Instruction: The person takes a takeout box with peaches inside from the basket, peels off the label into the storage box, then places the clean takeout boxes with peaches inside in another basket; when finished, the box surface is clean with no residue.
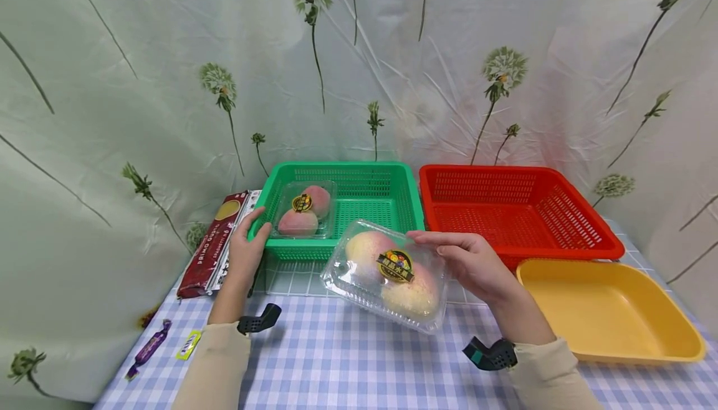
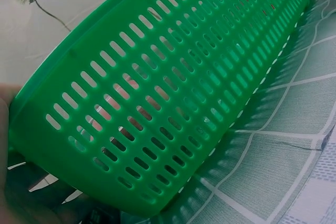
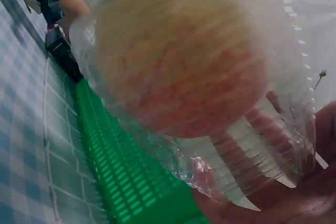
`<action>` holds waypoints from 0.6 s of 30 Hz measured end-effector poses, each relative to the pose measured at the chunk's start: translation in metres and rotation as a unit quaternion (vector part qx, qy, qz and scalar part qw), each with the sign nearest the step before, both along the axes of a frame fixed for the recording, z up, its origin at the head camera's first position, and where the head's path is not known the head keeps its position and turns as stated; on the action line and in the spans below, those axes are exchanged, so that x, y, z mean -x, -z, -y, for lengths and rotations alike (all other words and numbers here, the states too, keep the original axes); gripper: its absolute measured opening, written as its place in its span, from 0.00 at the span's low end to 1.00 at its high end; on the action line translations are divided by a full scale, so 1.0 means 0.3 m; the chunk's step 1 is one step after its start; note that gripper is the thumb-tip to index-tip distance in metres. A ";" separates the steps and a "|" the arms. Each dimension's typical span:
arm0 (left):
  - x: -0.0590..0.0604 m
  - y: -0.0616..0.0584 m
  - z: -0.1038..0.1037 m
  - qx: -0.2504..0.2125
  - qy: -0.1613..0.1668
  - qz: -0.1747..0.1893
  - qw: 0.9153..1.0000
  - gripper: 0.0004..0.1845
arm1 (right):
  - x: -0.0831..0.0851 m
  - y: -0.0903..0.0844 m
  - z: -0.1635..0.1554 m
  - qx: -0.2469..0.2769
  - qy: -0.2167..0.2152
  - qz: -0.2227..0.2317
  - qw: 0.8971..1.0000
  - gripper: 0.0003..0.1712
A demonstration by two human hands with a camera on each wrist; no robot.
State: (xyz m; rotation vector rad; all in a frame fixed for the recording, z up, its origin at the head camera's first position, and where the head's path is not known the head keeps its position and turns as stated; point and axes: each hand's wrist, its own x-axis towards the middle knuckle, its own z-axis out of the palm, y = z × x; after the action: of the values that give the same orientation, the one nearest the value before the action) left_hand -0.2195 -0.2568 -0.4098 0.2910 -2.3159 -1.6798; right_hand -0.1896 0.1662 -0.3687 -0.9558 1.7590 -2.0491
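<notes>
Above a blue-and-white checked tabletop [image 1: 336, 351], a tilted clear clamshell pack [image 1: 377, 295] of two pink-and-yellow peaches [image 1: 417, 298], marked with a black-and-gold label [image 1: 396, 266]. Just before the front of a green basket [image 1: 300, 252]; contact with the rim not possible to tell. Pinched only by the right end, in the person's right grip [image 1: 473, 262]. At the basket's near left corner, the left grip [image 1: 248, 248] pinching the rim; inside, a second clamshell pack [image 1: 305, 210] of peaches. To the right, a red basket [image 1: 482, 217] and a yellow tray [image 1: 606, 316].

Could slip or sag at the far end, with smooth plastic and likely heavy fruit pinched one-sidedly. Could pop open under too hard a squeeze. Might snag on the green rim, being tilted and close. Might tip the basket through a downward pull at the corner.
</notes>
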 end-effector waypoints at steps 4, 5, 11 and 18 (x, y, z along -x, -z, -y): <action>0.001 0.001 -0.003 0.001 0.000 -0.001 1.000 0.27 | 0.003 0.022 -0.018 -0.005 -0.028 0.005 1.000 0.20; 0.001 0.002 -0.004 0.001 0.000 -0.002 1.000 0.27 | 0.005 0.027 -0.022 -0.008 -0.034 0.005 0.999 0.20; 0.002 0.003 -0.007 0.001 -0.004 -0.006 1.000 0.27 | 0.024 0.063 -0.036 -0.041 -0.068 -0.020 0.997 0.19; 0.003 0.006 -0.012 0.001 -0.023 -0.009 1.000 0.26 | 0.044 0.112 -0.055 -0.046 -0.069 -0.029 0.996 0.18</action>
State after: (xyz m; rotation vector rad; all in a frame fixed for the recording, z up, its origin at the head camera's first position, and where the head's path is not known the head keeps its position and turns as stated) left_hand -0.2203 -0.2533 -0.4117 0.3252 -2.2815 -1.6515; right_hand -0.2029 0.1828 -0.4022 -1.0849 1.7478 -1.8569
